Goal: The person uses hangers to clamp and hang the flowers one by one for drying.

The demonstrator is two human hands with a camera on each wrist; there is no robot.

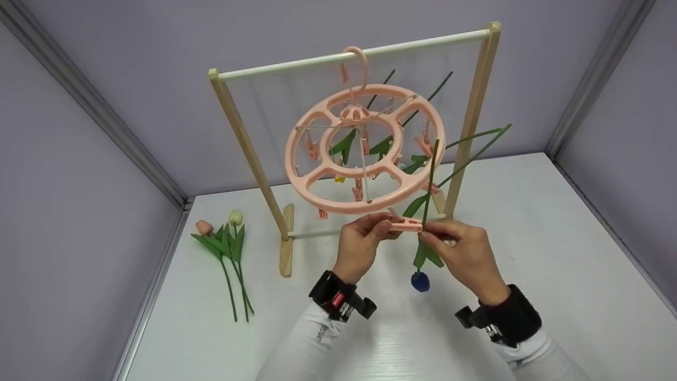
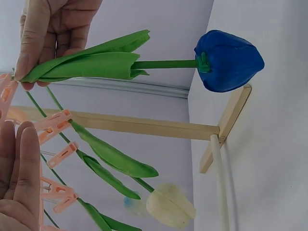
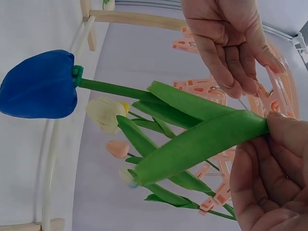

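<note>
My left hand [image 1: 359, 246] pinches a pink clothespin [image 1: 406, 225] that hangs at the front of a round pink drying hanger [image 1: 338, 206]. Between thumb and fingers, my right hand [image 1: 470, 259] holds an artificial blue tulip [image 2: 228, 61] by its green stem, close above the leaves. The flower points down, and its stem end rises in front of the hanger's ring. In the head view the stem meets the tip of the clothespin. Behind it, other tulips hang head down in clips, among them a white tulip [image 2: 171, 204] and a peach tulip [image 3: 117, 148].
The hanger hooks over the white rod [image 1: 285, 64] of a wooden stand [image 1: 248, 153]. Left of the stand, a peach tulip [image 1: 204, 227] and a white tulip [image 1: 236, 217] lie on the white table [image 1: 174, 317]. Grey-framed panels enclose the table.
</note>
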